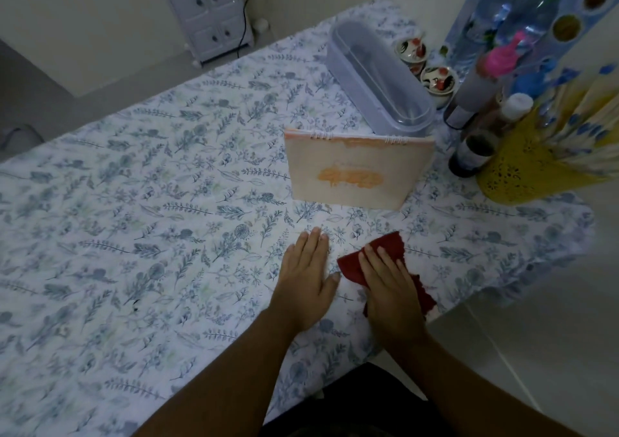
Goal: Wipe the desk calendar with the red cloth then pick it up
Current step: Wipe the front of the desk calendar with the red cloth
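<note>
A beige desk calendar [355, 172] with white spiral rings and an orange smear on its face stands upright on the floral tablecloth [134, 235]. In front of it, near the table's front edge, lies the red cloth [388, 245]. My right hand [390, 286] rests flat on top of the cloth, fingers laid over it, covering its middle. My left hand [306, 279] lies flat on the tablecloth just left of the cloth, fingers together, holding nothing. Both hands are a short way from the calendar and do not touch it.
A clear lidded plastic box [378, 78] stands behind the calendar. To the right crowd dark bottles [472, 148], a yellow holder [522, 168], small patterned bowls [435, 81] and large water bottles [509, 24]. A white cabinet [207, 11] stands on the floor beyond the table.
</note>
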`<act>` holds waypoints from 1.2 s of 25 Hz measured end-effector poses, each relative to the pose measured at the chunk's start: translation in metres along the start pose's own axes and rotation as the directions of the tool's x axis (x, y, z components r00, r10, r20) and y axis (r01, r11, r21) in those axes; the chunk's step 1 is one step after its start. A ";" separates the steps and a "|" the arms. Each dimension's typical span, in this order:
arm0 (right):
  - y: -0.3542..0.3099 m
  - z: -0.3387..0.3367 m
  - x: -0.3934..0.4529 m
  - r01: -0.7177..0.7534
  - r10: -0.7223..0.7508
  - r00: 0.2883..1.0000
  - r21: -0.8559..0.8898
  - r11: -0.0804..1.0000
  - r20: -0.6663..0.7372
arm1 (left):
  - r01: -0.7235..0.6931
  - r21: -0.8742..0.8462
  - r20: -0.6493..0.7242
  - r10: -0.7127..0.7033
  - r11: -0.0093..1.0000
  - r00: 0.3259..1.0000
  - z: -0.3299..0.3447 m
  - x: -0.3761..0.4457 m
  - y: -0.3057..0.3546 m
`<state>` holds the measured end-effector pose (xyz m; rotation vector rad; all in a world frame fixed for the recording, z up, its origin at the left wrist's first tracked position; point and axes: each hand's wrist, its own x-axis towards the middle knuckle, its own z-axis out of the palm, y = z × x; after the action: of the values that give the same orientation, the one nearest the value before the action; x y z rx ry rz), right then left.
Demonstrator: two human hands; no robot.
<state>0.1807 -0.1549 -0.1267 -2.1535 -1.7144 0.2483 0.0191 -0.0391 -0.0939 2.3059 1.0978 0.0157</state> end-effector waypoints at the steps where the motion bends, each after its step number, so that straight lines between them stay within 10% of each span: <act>1: 0.004 0.000 0.004 0.008 -0.007 1.000 0.056 0.998 -0.019 | 0.027 -0.121 -0.041 -0.032 0.992 0.999 -0.005 0.001 0.001; 6: 0.003 -0.025 0.026 0.017 0.000 0.998 0.247 0.969 -0.065 | 0.246 -0.695 -0.175 -0.490 0.676 0.854 -0.058 0.034 0.010; 19: -0.018 -0.066 0.102 0.169 -0.081 0.961 0.331 0.928 -0.265 | -0.021 -0.694 -0.346 -0.308 0.720 0.886 -0.130 0.072 0.028; 30: -0.137 -0.009 0.124 0.328 -0.314 0.945 0.340 0.881 -0.096 | 0.276 -0.729 -0.392 -0.712 0.627 0.582 -0.162 -0.036 -0.090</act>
<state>0.0904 -0.0109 -0.0531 -1.5826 -1.8125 0.3863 -0.1087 0.0600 0.0036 1.2926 1.7893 0.8930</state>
